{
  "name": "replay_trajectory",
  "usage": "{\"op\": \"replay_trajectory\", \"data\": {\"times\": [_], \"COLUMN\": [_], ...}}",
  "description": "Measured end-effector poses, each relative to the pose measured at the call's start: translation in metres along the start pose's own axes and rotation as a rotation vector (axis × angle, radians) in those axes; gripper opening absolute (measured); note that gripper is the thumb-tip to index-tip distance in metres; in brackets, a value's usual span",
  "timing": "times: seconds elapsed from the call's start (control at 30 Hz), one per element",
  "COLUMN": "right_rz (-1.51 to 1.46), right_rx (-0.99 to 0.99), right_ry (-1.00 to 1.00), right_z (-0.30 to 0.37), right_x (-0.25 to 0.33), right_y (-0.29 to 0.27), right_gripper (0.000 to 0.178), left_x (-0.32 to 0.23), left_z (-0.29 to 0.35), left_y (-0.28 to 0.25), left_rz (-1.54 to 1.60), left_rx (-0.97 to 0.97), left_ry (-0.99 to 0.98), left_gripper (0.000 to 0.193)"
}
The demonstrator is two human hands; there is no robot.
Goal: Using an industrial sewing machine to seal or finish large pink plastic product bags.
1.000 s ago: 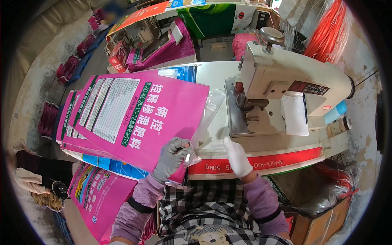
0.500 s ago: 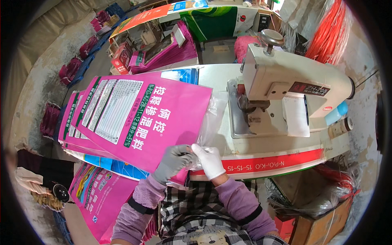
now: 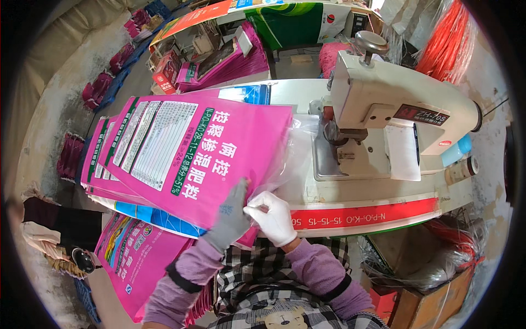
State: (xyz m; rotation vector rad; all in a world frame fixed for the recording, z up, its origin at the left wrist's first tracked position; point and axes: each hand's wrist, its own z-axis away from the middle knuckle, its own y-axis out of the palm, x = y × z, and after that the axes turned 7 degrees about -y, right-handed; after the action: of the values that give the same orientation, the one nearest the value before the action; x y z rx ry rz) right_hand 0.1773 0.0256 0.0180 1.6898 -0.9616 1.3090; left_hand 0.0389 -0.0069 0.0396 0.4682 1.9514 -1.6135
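Note:
A large pink woven sack [image 3: 203,159] with a printed table and white characters lies on top of a stack on the sewing table. A clear plastic liner [image 3: 298,156] sticks out of its right end. My left hand [image 3: 231,211], in a grey glove, presses on the sack's near right corner. My right hand [image 3: 273,215], in a white glove, pinches the sack's corner edge right beside it. Both hands touch at the corner. The cream industrial sewing machine [image 3: 394,118] stands to the right of the sack.
More pink sacks [image 3: 129,257] lie on the floor at lower left. A table edge with a red strip [image 3: 372,211] runs in front of me. Stacks of pink and green sacks [image 3: 230,57] sit behind. Orange twine [image 3: 446,41] hangs at upper right. A cardboard box [image 3: 433,296] stands at lower right.
My right hand has moved left from the table edge to the sack's corner and closed on it beside my left hand. The sack has shifted slightly.

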Motion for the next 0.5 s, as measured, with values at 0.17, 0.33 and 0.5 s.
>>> {"op": "replay_trajectory", "data": {"times": [0.17, 0.33, 0.5], "right_rz": [0.068, 0.378, -0.202], "right_rx": [0.306, 0.287, 0.252], "right_ry": [-0.192, -0.406, -0.082], "right_z": [0.007, 0.005, -0.012], "right_x": [-0.011, 0.005, -0.012], "right_y": [-0.010, -0.009, -0.007], "right_gripper": [0.019, 0.029, 0.030], "left_x": [-0.007, 0.005, 0.002], "left_z": [-0.015, -0.015, -0.010], "left_y": [-0.055, -0.052, -0.077], "left_rz": [-0.654, 0.629, 0.563], "left_rx": [0.769, 0.476, 0.397], "left_ry": [-0.335, -0.582, -0.406], "left_gripper": [0.028, 0.030, 0.018]}}
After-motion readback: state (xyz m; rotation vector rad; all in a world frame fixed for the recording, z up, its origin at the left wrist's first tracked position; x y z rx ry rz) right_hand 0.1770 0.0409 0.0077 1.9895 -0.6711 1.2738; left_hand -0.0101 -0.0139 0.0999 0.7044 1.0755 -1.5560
